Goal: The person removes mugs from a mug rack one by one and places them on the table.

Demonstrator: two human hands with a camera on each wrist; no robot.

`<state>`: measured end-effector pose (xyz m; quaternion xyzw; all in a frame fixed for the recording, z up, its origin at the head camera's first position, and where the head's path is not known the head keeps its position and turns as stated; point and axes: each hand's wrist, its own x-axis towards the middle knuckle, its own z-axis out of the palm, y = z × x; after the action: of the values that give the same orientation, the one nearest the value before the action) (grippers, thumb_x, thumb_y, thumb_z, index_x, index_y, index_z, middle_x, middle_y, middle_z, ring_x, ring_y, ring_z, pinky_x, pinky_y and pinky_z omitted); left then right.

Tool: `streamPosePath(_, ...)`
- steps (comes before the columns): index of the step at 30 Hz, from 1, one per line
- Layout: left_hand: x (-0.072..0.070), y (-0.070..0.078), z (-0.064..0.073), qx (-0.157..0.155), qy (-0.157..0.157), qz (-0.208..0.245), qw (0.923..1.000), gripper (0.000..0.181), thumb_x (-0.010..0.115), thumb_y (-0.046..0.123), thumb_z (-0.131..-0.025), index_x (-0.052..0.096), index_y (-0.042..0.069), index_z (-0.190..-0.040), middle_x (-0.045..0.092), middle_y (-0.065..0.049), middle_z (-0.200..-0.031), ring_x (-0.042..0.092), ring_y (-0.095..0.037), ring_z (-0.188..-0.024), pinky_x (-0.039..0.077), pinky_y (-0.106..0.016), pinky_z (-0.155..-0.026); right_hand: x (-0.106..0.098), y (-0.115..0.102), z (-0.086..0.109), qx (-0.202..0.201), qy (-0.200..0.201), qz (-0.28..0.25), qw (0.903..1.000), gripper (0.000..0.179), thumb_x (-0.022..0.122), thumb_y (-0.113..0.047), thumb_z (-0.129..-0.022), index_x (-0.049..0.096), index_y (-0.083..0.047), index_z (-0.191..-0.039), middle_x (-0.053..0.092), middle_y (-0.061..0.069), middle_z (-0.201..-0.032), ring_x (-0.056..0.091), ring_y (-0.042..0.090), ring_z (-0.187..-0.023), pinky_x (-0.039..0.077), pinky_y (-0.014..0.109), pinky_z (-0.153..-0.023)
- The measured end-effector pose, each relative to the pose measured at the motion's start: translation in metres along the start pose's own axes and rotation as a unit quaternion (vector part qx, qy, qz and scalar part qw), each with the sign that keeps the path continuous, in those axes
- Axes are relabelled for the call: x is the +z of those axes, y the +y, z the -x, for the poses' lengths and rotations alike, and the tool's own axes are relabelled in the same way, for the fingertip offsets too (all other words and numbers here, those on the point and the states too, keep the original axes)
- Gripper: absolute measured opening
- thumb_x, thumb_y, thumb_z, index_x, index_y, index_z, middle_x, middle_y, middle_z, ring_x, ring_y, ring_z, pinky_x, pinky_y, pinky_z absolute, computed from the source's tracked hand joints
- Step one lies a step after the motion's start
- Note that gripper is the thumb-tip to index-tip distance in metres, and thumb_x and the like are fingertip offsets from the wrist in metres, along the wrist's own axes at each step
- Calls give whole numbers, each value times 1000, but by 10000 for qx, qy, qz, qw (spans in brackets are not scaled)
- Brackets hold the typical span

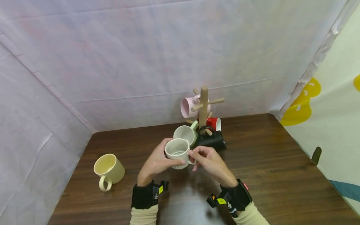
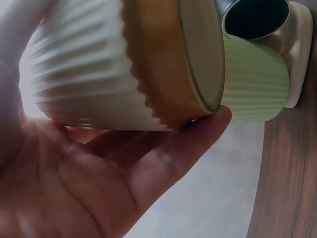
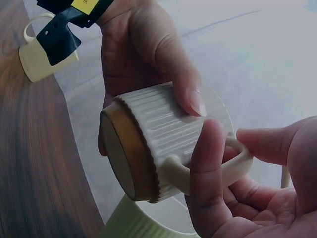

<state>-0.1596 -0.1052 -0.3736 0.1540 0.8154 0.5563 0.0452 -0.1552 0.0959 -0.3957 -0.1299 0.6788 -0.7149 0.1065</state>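
Observation:
A white ribbed mug [image 1: 177,149] with a tan band round its base [image 3: 133,144] is held above the table between both hands. My left hand [image 1: 157,161] grips its body, thumb on the near side and fingers round the far side. At the mug's handle [image 3: 218,171], my right hand [image 1: 209,162] pinches with thumb and fingers. Just behind it a light green ribbed mug [image 1: 187,133] hangs by its handle on a wooden mug tree [image 1: 203,109]; its lower part is hidden in the head view.
The mug tree also bears a pink mug [image 1: 187,107], a red mug [image 1: 215,122] and a black mug [image 1: 213,140]. A yellow mug [image 1: 112,170] stands on the brown table [image 1: 267,156] at the left. Pale cloth walls [image 1: 126,62] rise behind.

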Motion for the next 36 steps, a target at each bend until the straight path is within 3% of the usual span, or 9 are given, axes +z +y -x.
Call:
streamPosePath(4,-2,16,6,65,-79,-1,9999,75,82,8,-68,42,-4,-130,55,-27,-119,54,-39,-105,48,-45,-83,1,-2,1,-19,-16,18,10000,38,63,-26,-90,60,12,-90,57,12,-78,56,16,-52,53,24,-51)
streamPosePath(9,-5,19,8,73,-127,4,9999,75,81,7,-69,41,-4,-131,55,-27,-120,54,-38,-105,48,-43,-84,3,-2,1,-31,-87,35,10000,39,62,-26,-90,59,13,-90,57,11,-79,56,16,-54,53,24,-51)
streamPosePath(13,-6,15,7,101,-165,25,9998,77,82,8,-69,40,-3,-132,54,-26,-122,53,-37,-106,48,-44,-85,4,-2,2,-96,-107,34,9999,40,62,-26,-91,58,14,-90,57,11,-79,56,16,-53,52,23,-51)
streamPosePath(21,-7,-15,1,167,-122,-54,9998,78,85,20,-66,44,9,-131,57,-14,-120,56,-28,-104,47,-44,-86,3,-2,3,-101,-162,43,9998,39,61,-27,-91,59,13,-90,57,12,-81,56,16,-55,54,26,-53)
streamPosePath(36,-14,-16,5,310,-282,105,9991,78,84,21,-68,42,14,-133,57,-13,-122,55,-26,-105,47,-45,-87,7,-3,5,-233,-290,75,9993,40,59,-27,-93,57,13,-90,56,13,-82,57,16,-55,54,28,-54)
